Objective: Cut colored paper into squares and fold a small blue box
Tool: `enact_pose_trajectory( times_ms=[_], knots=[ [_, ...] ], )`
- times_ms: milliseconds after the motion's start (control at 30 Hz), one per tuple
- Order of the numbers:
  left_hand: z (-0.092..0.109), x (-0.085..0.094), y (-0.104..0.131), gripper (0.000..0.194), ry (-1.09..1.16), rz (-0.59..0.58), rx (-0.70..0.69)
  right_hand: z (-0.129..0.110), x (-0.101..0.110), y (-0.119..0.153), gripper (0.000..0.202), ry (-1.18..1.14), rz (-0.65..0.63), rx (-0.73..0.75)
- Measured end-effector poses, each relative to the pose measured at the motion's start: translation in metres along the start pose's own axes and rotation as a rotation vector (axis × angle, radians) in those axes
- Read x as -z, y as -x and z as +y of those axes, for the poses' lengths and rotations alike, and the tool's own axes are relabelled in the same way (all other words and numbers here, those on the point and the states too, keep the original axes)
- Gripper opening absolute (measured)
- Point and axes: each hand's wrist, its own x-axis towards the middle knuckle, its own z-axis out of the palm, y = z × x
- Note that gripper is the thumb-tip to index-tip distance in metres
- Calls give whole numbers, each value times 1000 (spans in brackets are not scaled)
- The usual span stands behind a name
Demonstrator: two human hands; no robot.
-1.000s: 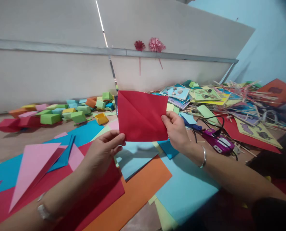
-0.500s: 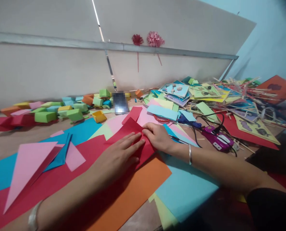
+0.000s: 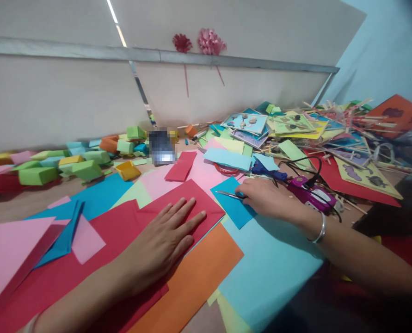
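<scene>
My left hand (image 3: 164, 236) lies flat with spread fingers on a red paper piece (image 3: 192, 199). To its right, my right hand (image 3: 261, 196) has its fingers closed round the handle end of scissors (image 3: 226, 193). The blades point left over a small dark blue paper (image 3: 231, 208). An orange sheet (image 3: 199, 273) and a large light blue sheet (image 3: 271, 263) lie in front of the hands. A long red sheet (image 3: 74, 273) runs under my left forearm.
Small folded paper boxes (image 3: 88, 170) line the back left. A blurred-out phone (image 3: 162, 148) stands behind the papers. Right of my right hand are a purple power strip (image 3: 308, 192) with cables, picture cards (image 3: 249, 124) and many thin sticks (image 3: 347, 120).
My right hand has let go of the red paper, moved right and closed on the scissors. My left hand has flattened on the red paper. The view has shifted slightly.
</scene>
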Motion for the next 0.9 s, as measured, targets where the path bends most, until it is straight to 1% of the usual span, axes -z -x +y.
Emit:
enact_pose_trajectory(
  times_ms=[133, 200, 267, 400, 567, 733, 900],
  knots=[
    [0, -3, 3, 62, -57, 41, -27, -2, 8, 4, 19, -24, 37, 32],
    [1, -2, 4, 63, -67, 40, -40, -3, 13, 7, 20, -39, 63, 62],
    [2, 0, 3, 63, -70, 34, -50, -5, 15, 9, 19, -39, 58, 82],
    [2, 2, 3, 65, -74, 16, -50, -9, 11, 7, 21, 17, 18, 71],
    [3, 3, 3, 65, -51, -16, -32, -13, 5, 7, 21, 56, 12, 61],
    [4, 6, 2, 65, -41, -60, -20, -16, 4, 7, 22, 48, 10, 69],
    [3, 4, 2, 64, -71, -21, -42, -13, 1, 9, 23, 45, 62, 103]
  ],
)
